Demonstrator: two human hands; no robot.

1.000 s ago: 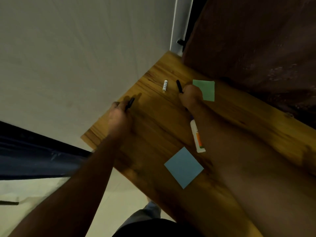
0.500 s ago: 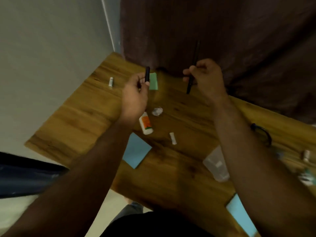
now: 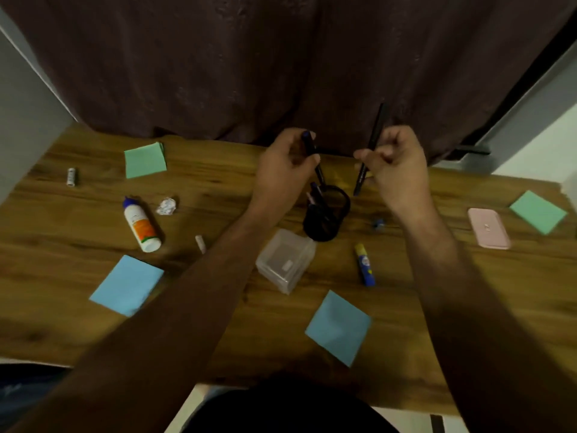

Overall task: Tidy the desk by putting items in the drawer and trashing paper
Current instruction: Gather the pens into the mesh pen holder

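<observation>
Left hand [image 3: 285,164] gripped a dark pen [image 3: 310,151], right hand [image 3: 395,160] pinched a second black pen [image 3: 370,151], both held above the black pen cup [image 3: 326,215] at frame centre. Wooden desk [image 3: 78,320] around them carried blue notes [image 3: 126,285], a glue bottle [image 3: 140,225] and crumpled paper [image 3: 167,206] at left.

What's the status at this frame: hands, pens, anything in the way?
Left hand grips a pen; right hand grips another pen. Both above the black cup. Nothing blocking the cup.
</observation>
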